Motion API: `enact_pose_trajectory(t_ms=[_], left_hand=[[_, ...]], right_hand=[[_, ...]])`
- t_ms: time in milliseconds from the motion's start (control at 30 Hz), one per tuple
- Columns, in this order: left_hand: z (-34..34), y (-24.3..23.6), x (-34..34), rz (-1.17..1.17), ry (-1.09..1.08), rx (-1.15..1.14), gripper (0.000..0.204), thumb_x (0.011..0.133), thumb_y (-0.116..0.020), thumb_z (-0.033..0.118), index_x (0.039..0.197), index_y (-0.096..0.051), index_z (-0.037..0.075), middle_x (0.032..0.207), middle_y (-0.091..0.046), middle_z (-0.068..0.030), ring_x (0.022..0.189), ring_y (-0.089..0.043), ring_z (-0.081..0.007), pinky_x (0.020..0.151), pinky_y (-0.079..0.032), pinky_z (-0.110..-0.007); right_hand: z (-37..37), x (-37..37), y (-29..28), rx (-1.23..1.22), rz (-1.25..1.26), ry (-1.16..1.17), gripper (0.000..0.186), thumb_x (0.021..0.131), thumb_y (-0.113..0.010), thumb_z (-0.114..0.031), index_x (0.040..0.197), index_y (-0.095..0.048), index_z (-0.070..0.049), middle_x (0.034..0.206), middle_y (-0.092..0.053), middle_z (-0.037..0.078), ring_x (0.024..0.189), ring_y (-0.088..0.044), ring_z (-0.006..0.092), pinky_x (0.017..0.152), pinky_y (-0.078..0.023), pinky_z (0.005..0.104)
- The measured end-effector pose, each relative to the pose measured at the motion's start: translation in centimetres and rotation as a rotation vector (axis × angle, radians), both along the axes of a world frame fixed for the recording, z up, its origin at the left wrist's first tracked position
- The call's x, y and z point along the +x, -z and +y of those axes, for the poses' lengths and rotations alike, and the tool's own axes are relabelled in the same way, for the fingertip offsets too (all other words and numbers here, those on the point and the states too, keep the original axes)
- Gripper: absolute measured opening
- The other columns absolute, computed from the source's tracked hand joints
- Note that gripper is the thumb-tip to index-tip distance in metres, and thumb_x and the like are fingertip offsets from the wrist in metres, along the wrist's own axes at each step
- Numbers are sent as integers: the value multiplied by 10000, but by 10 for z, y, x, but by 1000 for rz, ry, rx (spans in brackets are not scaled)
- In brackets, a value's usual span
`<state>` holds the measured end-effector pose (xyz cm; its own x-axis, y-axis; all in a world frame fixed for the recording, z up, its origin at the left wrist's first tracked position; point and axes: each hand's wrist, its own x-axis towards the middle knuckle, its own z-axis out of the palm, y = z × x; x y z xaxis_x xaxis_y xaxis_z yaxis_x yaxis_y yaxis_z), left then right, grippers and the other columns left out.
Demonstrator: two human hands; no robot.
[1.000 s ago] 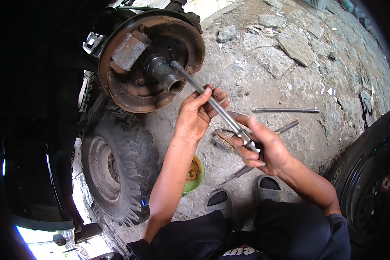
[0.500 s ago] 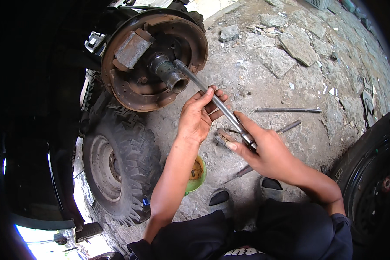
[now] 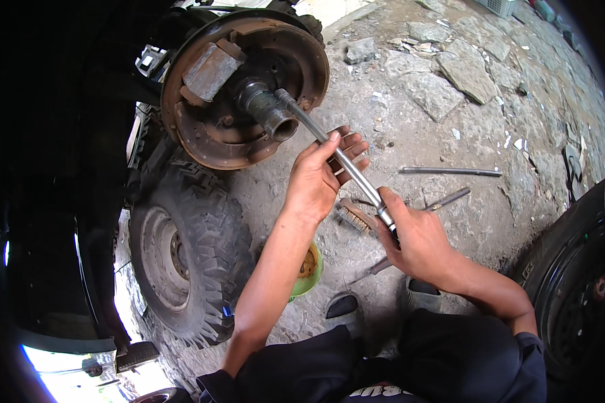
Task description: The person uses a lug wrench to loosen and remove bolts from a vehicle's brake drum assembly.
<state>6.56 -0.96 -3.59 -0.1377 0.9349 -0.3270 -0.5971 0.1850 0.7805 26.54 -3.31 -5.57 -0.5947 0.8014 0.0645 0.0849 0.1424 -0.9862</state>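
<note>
A long shiny extension bar [image 3: 355, 171] slants across the middle, its socket end [image 3: 284, 96] beside the hollow spindle tube [image 3: 265, 113]. Whether the socket touches a bolt there cannot be told. My left hand [image 3: 318, 173] steadies the bar midway, thumb on top and fingers loosely spread behind it. Around the bar's near end my right hand [image 3: 420, 243] is closed, largely hiding what joins on there. Behind the tube is a rusty round brake backing plate [image 3: 238, 153] with a grey block-shaped part [image 3: 212, 72] fixed to it.
A wire brush [image 3: 357, 215], a metal rod [image 3: 450, 171], a dark bar [image 3: 452, 199] and a screwdriver [image 3: 376, 267] lie on rough ground. A green bowl [image 3: 307, 285] sits near a knobbly tyre [image 3: 212, 248] at left. Another wheel [image 3: 565, 282] stands at right.
Both hands and the bar have shifted slightly right. The left fingers have spread a little, and the right hand has turned slightly on the near end, showing more of the brush.
</note>
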Motion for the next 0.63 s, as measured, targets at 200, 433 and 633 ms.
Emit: enact_pose_trajectory(t_ms=[200,433,633], left_hand=[[1,1,2,-56,8,3,359,986,-518,236,1233,-504,-24,1228,-588,-155,1174,-565,-261,996,-498,-454],[5,7,4,-146,4,54,422,986,-520,278,1284,-464,-16,1297,-554,-135,1213,-534,-225,1018,-480,-442],[-5,9,19,68,-76,-3,427,972,-553,303,1281,-477,18,1296,-556,-117,1141,-578,-245,977,-511,-401]], right_hand=[[-2,3,-12,-554,220,-76,504,974,-512,-422,1276,-461,-21,670,-532,13,535,-542,154,470,-418,298],[-4,11,5,-1444,873,-422,574,1000,-314,-548,1379,-432,-134,542,-336,-72,353,-313,49,339,-268,218],[1,1,8,-116,67,3,460,959,-557,-393,1302,-477,-97,589,-498,-64,405,-452,107,416,-353,228]])
